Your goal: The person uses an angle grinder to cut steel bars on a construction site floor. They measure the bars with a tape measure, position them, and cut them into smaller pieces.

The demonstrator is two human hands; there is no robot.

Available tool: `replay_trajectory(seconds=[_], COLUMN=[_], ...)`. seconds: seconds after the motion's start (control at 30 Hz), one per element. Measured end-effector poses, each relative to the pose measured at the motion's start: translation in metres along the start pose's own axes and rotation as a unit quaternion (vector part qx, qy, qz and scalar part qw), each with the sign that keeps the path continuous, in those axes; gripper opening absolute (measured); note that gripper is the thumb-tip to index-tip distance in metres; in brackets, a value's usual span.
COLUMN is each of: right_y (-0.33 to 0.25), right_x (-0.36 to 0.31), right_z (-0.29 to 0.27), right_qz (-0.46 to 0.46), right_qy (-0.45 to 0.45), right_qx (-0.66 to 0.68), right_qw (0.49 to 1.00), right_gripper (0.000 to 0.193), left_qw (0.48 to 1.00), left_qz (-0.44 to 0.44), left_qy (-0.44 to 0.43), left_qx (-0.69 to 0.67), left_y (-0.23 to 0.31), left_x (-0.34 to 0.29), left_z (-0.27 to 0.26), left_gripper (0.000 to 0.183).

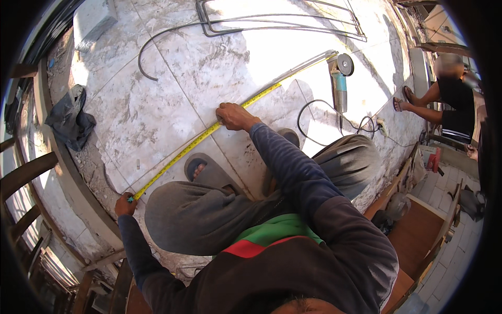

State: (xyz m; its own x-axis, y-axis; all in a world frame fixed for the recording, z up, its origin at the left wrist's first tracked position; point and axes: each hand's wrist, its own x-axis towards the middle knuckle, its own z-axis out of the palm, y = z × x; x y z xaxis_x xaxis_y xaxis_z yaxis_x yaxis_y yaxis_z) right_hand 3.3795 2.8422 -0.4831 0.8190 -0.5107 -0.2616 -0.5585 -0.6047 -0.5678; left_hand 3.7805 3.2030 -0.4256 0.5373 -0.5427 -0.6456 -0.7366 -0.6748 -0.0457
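A yellow tape measure blade (180,155) stretches diagonally over the tiled floor, from near my left knee up to the far right. At its near end my left hand (125,204) is closed round a small teal-green part, probably the tape's case, mostly hidden by the fingers. My right hand (235,116) is closed on the blade about midway, its fingers curled down over it. Thin metal rods (285,76) lie alongside the blade; whether the right hand also grips them I cannot tell. The blade's far end reaches close to a teal angle grinder (340,90).
Bent rebar frames (282,26) lie at the far side, with one curved rod reaching left. The grinder's black cord (303,111) loops beside my right knee. A black plastic bag (73,119) and a pale block (94,22) are at left. Another person (452,99) sits at right.
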Motion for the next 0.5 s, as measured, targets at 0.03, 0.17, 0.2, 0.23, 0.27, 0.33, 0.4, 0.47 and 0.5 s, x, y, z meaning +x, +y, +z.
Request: replay_trajectory(seconds=[0.03,0.17,0.2,0.23,0.27,0.33,0.4,0.47,0.5], right_y=[0.001,-0.001,-0.001,-0.002,-0.003,-0.006,-0.01,-0.014,-0.016], right_x=[0.0,0.003,0.003,0.002,0.002,0.003,0.004,0.005,0.005], right_z=[0.002,-0.002,-0.002,-0.002,0.0,0.005,0.01,0.013,0.014], right_qz=[0.001,0.006,0.008,0.005,0.002,-0.016,-0.043,-0.062,-0.071], right_qy=[-0.003,-0.028,-0.038,-0.033,-0.029,-0.011,0.017,0.038,0.05], right_qx=[0.012,0.029,0.028,0.022,0.017,0.012,0.014,0.009,0.007], right_qw=[1.0,0.999,0.999,0.999,0.999,1.0,0.999,0.997,0.996], right_gripper=[0.014,0.014,0.013,0.012,0.011,0.01,0.009,0.009,0.008], left_qw=[1.0,0.999,0.998,0.997,0.996,0.994,0.994,0.992,0.99], left_qz=[0.0,0.019,0.022,0.025,0.019,0.006,0.019,0.025,0.023], left_qy=[-0.005,-0.043,-0.052,-0.062,-0.069,-0.083,-0.085,-0.099,-0.111], left_qx=[-0.003,-0.017,-0.026,-0.035,-0.045,-0.066,-0.066,-0.075,-0.084], left_y=[-0.001,-0.017,-0.018,-0.019,-0.021,-0.027,-0.034,-0.041,-0.044], left_x=[0.001,0.007,0.008,0.009,0.01,0.012,0.015,0.018,0.02], left_z=[0.0,0.006,0.006,0.006,0.007,0.011,0.015,0.018,0.02], left_gripper=[0.037,0.04,0.041,0.042,0.044,0.046,0.05,0.055,0.058])
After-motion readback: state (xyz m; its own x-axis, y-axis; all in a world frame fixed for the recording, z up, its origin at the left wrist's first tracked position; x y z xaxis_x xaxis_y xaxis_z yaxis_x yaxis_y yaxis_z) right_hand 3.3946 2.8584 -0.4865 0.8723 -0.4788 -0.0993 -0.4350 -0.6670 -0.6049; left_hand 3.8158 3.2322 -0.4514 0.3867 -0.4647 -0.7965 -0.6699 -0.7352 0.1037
